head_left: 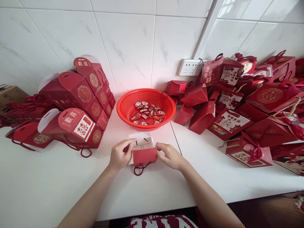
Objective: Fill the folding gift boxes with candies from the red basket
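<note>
I count one red box (145, 156), top open, at the desk (147, 196), in front of the red basket (146, 126); the left grip (120, 153) pinches its left edge, the right grip (169, 155) its right. Already formed: stacked boxes (84, 94) left, heaped boxes (266, 95) right. Unfinished, I judge: the red box; loose wrapped sweets (148, 113) lie in the basket.

1 red box (145, 155) between fingers (162, 147)

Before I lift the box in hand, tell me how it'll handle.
The box likely feels light: its walls look thin. Its open top probably lets the sides flex. The cord handle, curled loosely, should flop.
</note>
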A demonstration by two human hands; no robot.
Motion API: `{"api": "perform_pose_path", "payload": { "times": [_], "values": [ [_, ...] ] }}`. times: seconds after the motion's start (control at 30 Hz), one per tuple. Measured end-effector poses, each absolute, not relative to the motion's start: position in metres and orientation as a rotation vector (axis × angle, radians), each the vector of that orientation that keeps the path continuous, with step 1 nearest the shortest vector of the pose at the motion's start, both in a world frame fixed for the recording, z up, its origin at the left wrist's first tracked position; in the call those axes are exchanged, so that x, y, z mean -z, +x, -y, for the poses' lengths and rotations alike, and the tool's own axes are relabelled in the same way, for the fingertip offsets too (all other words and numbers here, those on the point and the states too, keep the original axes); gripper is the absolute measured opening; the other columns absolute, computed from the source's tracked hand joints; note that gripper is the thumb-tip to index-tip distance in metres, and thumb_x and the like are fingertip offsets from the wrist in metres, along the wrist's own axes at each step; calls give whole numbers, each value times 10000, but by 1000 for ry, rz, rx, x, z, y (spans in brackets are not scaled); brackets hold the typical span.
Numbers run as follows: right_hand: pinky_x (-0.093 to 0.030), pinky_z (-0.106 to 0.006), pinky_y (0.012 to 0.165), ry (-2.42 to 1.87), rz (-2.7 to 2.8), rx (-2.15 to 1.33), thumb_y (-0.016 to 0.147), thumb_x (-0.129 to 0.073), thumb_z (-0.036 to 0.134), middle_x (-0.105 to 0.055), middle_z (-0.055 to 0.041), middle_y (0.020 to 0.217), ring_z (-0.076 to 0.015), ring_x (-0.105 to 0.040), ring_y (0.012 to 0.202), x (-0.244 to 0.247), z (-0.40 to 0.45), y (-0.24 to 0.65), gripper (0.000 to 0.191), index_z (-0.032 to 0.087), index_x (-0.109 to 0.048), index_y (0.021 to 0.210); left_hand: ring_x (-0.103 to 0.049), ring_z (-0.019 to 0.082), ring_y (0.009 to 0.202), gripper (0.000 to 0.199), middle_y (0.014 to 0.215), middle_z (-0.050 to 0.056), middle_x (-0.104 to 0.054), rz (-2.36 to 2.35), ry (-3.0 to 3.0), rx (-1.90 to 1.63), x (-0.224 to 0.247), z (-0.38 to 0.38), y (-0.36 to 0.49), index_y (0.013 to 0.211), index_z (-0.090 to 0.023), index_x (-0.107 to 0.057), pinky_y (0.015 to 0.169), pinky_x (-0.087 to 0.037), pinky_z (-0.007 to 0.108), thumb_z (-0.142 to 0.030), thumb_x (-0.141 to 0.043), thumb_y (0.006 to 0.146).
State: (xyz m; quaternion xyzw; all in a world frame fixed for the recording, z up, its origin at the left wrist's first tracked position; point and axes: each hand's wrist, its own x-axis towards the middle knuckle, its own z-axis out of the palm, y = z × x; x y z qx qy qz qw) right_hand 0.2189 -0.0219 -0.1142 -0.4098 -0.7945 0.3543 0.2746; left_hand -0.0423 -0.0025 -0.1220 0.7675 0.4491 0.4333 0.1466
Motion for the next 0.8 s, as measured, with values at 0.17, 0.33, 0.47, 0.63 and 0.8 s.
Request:
{"api": "perform_pose_path", "payload": {
  "times": [0.17, 0.33, 0.47, 0.63, 0.8],
  "values": [
    [-369, -246, 654, -1003, 2188, -935, 943, -441, 208, -534, 23, 774, -136, -481, 679, 112, 23, 219, 133, 220, -416, 813, -554, 167, 722, 387, 810, 52, -609, -1166, 2519, -1378, 115, 3, -46, 1132, -223, -734, 670, -476, 294, -75, -520, 846],
    [-344, -247, 651, -953, 2230, -901, 929, -452, 230, -505, 19, 761, -143, -462, 685, 109, 23, 219, 130, 221, -394, 813, -538, 313, 1210, 498, 1380, 119, -541, -1103, 2693, -1334, 109, 4, -48, 1248, -241, -675, 1018, -429, 488, -91, -501, 806],
    [-325, -250, 641, -971, 2241, -878, 938, -434, 253, -478, 21, 743, -138, -405, 650, 108, 22, 219, 175, 223, -343, 791, -513, 288, 1280, 479, 1493, 100, -445, -1109, 2517, -1180, 106, 3, -48, 1344, -245, -587, 1055, -430, 450, -136, -477, 890],
    [-305, -249, 624, -978, 2243, -879, 952, -436, 273, -479, 26, 740, -132, -399, 646, 110, 21, 219, 187, 220, -355, 792, -498, 263, 1297, 526, 1425, 110, -464, -1115, 2272, -1023, 105, 1, -49, 1471, -245, -446, 1060, -448, 392, -244, -500, 948],
    [-315, -241, 616, -988, 2222, -930, 984, -435, 329, -474, 34, 738, -121, -402, 641, 114, 22, 219, 225, 217, -376, 798, -548, 263, 1227, 378, 1323, 100, -571, -1136, 1946, -770, 112, -5, -51, 1237, -197, -667, 953, -490, 318, -370, -479, 958]
  ]
}}
